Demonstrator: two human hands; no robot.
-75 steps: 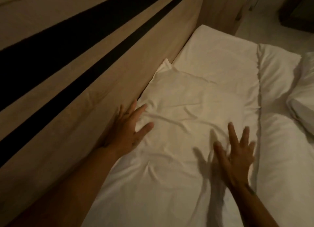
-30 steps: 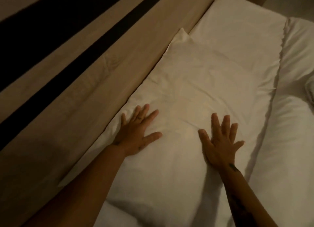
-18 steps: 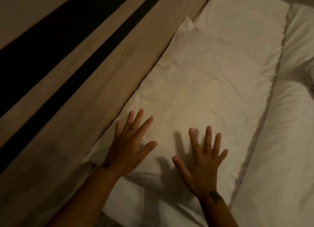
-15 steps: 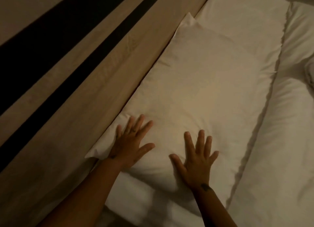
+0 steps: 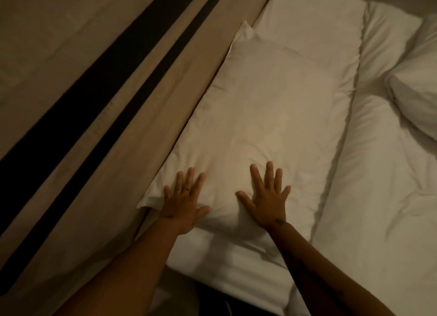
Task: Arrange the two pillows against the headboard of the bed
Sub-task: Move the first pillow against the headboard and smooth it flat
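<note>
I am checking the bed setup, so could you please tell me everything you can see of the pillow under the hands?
The pillow is a long white rectangle in a smooth, cloth-like case with faint creases. It lies flat on the bed, one long edge against the wooden headboard, its far corner poking up. The left hand and right hand rest flat on its near end, fingers spread, denting it slightly. Its other long side runs beside the white duvet.
</note>
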